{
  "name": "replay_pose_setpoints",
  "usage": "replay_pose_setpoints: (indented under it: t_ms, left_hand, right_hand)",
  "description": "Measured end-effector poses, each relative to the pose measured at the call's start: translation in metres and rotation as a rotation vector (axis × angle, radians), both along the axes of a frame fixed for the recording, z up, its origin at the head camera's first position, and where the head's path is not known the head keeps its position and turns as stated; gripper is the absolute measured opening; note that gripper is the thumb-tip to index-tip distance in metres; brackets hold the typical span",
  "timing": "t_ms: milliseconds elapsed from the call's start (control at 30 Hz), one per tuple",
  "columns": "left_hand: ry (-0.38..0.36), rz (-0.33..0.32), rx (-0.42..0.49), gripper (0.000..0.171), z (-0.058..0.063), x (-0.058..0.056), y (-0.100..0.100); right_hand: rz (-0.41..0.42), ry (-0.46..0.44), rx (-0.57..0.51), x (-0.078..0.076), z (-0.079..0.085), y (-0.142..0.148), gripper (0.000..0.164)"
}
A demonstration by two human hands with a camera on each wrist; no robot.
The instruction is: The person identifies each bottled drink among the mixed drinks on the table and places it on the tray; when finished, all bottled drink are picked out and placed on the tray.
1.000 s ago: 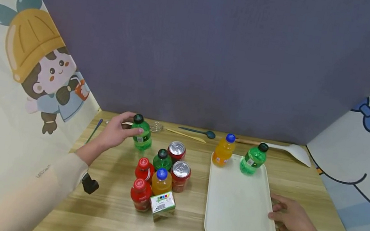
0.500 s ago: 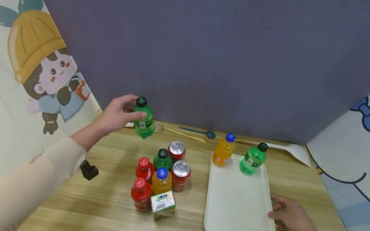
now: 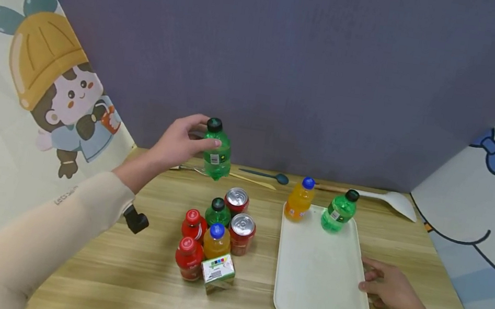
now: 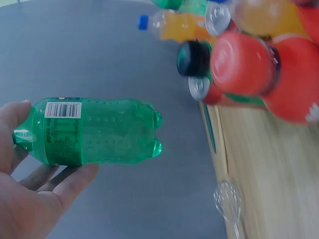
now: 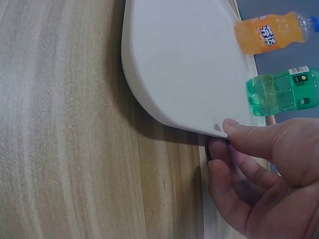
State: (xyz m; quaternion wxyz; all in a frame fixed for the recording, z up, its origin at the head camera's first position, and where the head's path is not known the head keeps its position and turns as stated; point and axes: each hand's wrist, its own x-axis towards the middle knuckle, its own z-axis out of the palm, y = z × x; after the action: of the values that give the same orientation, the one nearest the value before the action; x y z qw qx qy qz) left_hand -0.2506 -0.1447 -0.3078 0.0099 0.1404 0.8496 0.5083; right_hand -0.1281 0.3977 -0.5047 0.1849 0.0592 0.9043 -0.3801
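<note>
My left hand (image 3: 187, 141) grips a green soda bottle (image 3: 217, 156) near its neck and holds it upright in the air, above the back of the table. In the left wrist view that bottle (image 4: 107, 132) shows its barcode label and lobed base. With thumb on top and fingers beneath, my right hand (image 3: 389, 286) pinches the right rim of a white tray (image 3: 320, 281). An orange soda bottle (image 3: 299, 201) and another green bottle (image 3: 339, 212) stand at the tray's far end; the right wrist view also shows the thumb (image 5: 249, 137) on the rim.
Left of the tray stands a cluster: red bottles (image 3: 189, 260), a green bottle (image 3: 217, 214), an orange bottle (image 3: 217, 244), red cans (image 3: 241, 235) and a small carton (image 3: 218, 273). Along the back wall lie a dark spoon (image 3: 279, 178), a yellow knife (image 3: 255, 182), a whisk (image 4: 228, 201) and a white ladle (image 3: 395, 202).
My left hand has lifted the green bottle off the table and carried it up and to the right. The right hand and the tray have stayed in place.
</note>
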Motion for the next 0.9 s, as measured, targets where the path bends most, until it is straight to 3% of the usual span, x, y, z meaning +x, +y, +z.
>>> replay_pose_setpoints:
  t_ms: [400,900]
  left_hand:
    - [-0.001,-0.125,0.026,0.041,0.003,0.002,0.061]
    - [-0.029,-0.24,-0.013,0.036,-0.009,0.01,0.14]
  right_hand:
    - [-0.011,-0.011,0.015,0.0,0.001,-0.001,0.083]
    - [-0.011,0.02,0.01,0.002,0.002,-0.004,0.08]
